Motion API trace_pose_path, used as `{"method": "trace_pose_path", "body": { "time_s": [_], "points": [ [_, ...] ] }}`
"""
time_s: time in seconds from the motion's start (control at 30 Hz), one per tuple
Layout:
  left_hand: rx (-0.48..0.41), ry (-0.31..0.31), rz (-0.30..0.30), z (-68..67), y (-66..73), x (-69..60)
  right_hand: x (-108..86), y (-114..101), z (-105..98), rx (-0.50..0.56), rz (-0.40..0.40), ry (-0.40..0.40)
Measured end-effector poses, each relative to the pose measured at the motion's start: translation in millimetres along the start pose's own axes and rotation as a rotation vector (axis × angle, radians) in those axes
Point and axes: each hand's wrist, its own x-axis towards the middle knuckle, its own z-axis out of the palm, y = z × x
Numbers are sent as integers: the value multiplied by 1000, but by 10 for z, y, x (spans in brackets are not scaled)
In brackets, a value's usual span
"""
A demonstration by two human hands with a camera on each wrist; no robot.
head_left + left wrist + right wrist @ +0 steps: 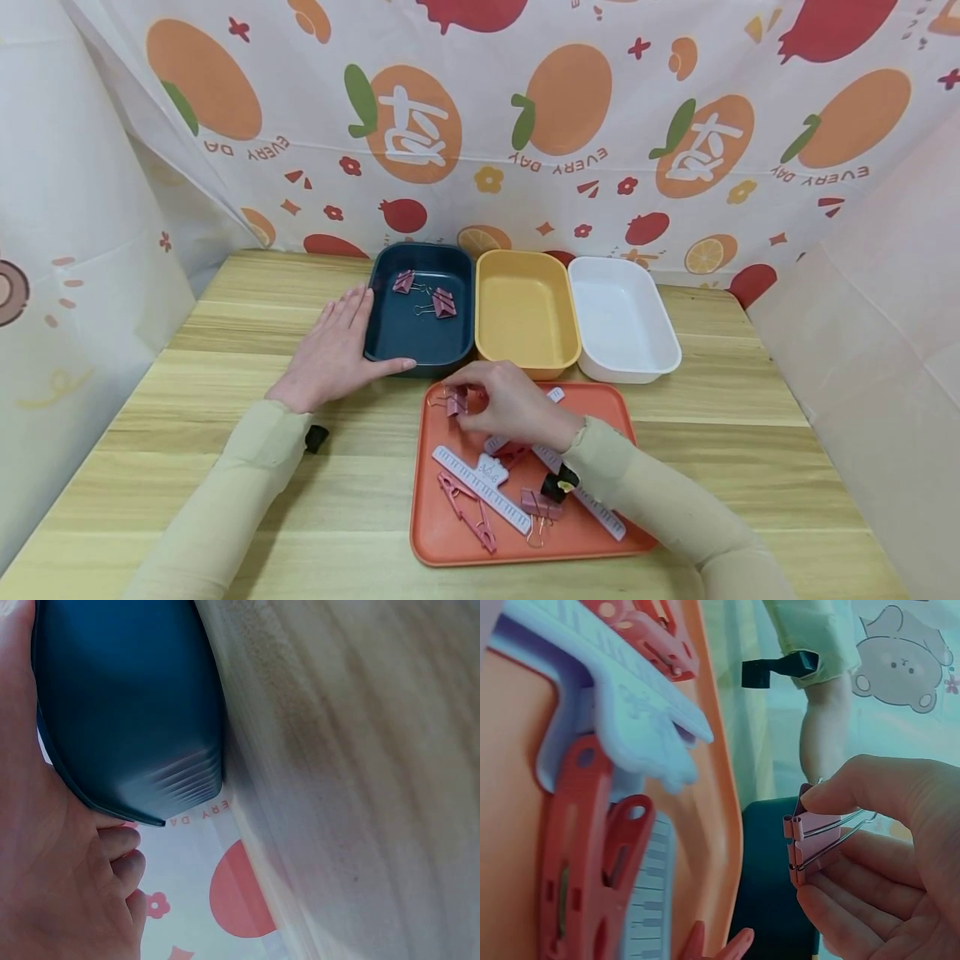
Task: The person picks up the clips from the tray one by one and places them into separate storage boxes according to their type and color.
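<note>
My right hand (517, 408) pinches a pink binder clip (817, 840) between thumb and fingers, above the far left corner of the orange-red tray (607, 408). My left hand (330, 350) rests against the dark blue bin (408, 337), fingers straight along its left side and thumb over the near rim. Inside that bin lie two pink binder clips, one at the back (403, 282) and another (443, 303) beside it. On the tray are a pink clothespin (467, 510), a white piano-key patterned long clip (480, 489) and another pink binder clip (540, 504).
A yellow bin (525, 312) and a white bin (626, 317) stand in a row right of the dark blue one. More long white clips (600, 510) lie partly under my right forearm. A fruit-print curtain (487, 167) hangs behind the wooden table (750, 467).
</note>
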Motion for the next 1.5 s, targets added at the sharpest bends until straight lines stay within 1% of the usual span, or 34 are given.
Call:
{"method": "trace_pose_path", "body": {
  "time_s": [0.37, 0.53, 0.63, 0.8, 1.03, 1.27, 1.5],
  "points": [
    [9, 7, 2, -9, -3, 11, 5, -76, -126, 45, -27, 63],
    [13, 9, 3, -12, -3, 12, 16, -81, -173, 55, -72, 99],
    [16, 11, 6, -11, -2, 12, 31, -86, -202, 33, -98, 127],
    [10, 10, 10, -13, -2, 11, 67, -106, -251, 30, -103, 152],
    [15, 3, 9, -22, 1, 8, 173, -124, -300, 64, -121, 163],
    [19, -3, 11, -33, 10, 0, 264, -138, -328, 50, -115, 177],
    [26, -9, 13, -43, 8, 2, 366, -146, -336, 58, -64, 188]
  ]
}}
